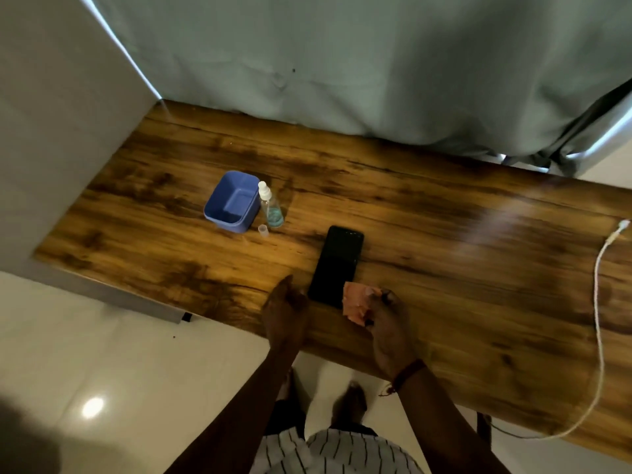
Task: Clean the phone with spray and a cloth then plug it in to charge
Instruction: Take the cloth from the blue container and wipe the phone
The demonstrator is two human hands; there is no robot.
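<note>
A black phone (pixel 337 265) lies flat, screen dark, near the front edge of the wooden table (pixel 444 234). My right hand (pixel 388 323) grips a small orange cloth (pixel 355 302) that overlaps the phone's near right corner. My left hand (pixel 285 309) rests on the table just left of the phone's near end, fingers relaxed, holding nothing. A clear spray bottle (pixel 270 206) with bluish liquid stands farther back on the left, its small clear cap (pixel 263 230) off beside it. A white charging cable (pixel 598 302) runs along the table's right side, its plug (pixel 620 227) at the far end.
A blue plastic tub (pixel 232 201), open and with nothing in it, stands next to the bottle. A grey curtain (pixel 342 63) hangs behind the table. A white wall (pixel 51 131) borders the left end. The glossy white floor (pixel 102 371) lies below the front edge.
</note>
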